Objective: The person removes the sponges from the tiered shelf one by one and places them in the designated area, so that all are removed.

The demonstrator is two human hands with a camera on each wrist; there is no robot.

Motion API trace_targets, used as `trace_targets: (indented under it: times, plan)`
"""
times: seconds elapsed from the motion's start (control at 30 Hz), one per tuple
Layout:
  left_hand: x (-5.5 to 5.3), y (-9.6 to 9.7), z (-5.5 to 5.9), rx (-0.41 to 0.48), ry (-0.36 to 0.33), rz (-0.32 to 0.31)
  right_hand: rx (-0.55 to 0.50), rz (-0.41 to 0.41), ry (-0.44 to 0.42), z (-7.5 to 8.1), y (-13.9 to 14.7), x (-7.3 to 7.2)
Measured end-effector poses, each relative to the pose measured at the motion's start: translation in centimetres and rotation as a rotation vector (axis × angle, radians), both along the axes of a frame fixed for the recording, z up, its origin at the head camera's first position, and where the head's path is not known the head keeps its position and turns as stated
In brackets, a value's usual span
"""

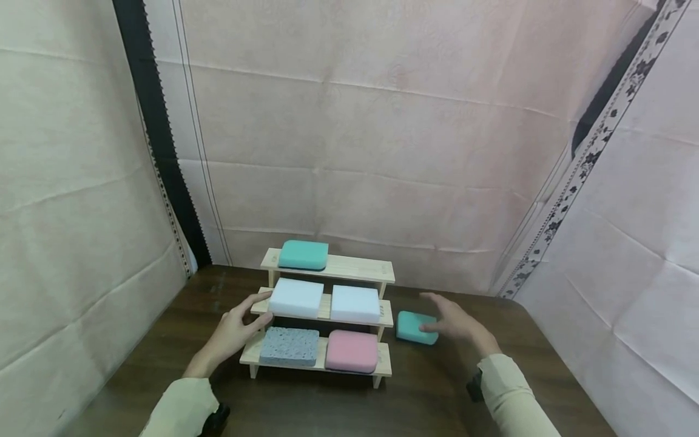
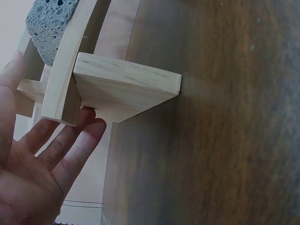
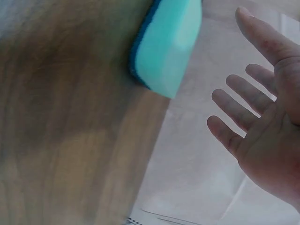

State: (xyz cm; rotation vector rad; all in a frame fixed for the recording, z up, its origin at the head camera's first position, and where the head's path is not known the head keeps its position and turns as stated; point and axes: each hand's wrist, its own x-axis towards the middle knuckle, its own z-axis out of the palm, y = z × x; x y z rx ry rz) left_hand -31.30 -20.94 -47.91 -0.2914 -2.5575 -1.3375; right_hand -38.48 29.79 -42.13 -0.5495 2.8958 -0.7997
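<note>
My left hand (image 1: 233, 332) is at the left end of a three-tier wooden display stand (image 1: 360, 267), its thumb and forefinger around the end of the middle shelf. In the left wrist view, other fingers (image 2: 77, 140) lie behind the lowest shelf's end, near its leg. Beside the forefinger is a white sponge (image 1: 297, 297), slightly tilted. My right hand (image 1: 455, 321) hovers with spread fingers over a turquoise sponge (image 1: 413, 326) on the table, right of the stand. The right wrist view shows a gap between the palm and that sponge's dark-backed body (image 3: 168, 47).
Another turquoise sponge (image 1: 303, 255) sits on the top shelf. A second white sponge (image 1: 355, 304) is on the middle shelf. A speckled blue-grey sponge (image 1: 289, 346) and a pink sponge (image 1: 352, 351) lie on the bottom shelf. Pale cloth (image 1: 349, 133) hangs behind the brown table (image 1: 306, 406).
</note>
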Motion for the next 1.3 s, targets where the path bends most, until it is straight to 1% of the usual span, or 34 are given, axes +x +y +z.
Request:
trace_targets:
  times: [0.17,0.3,0.43,0.53,0.63,0.87,0.93,1.0,1.17,1.3]
  plan:
    - [0.0,0.0,0.2,-0.004,-0.003,0.001,0.020,0.003,0.018,1.3,-0.7,0.4]
    - [0.1,0.0,0.3,-0.001,-0.021,0.004,0.015,0.025,0.037,2.3,-1.2,0.6]
    - [0.2,0.0,0.2,-0.004,-0.036,0.007,0.014,0.064,0.064,3.2,-1.7,0.6]
    - [0.1,0.0,0.3,-0.010,-0.029,0.013,0.024,0.086,0.085,4.0,-2.2,0.6]
    - [0.1,0.0,0.3,-0.013,-0.023,0.016,0.025,0.086,0.093,4.6,-2.7,0.6]
    - [0.2,0.0,0.3,-0.015,-0.037,0.013,0.009,0.087,0.077,5.5,-3.3,0.7]
    - [0.2,0.0,0.3,-0.013,-0.035,0.012,-0.004,0.101,0.079,5.7,-3.4,0.7]
    - [0.1,0.0,0.3,-0.010,-0.029,0.011,-0.014,0.097,0.075,6.0,-3.5,0.7]
    - [0.1,0.0,0.4,-0.004,-0.027,0.010,-0.007,0.081,0.077,6.5,-4.0,0.6]
    - [0.2,0.0,0.4,-0.007,-0.032,0.009,-0.003,0.087,0.093,7.0,-4.5,0.8]
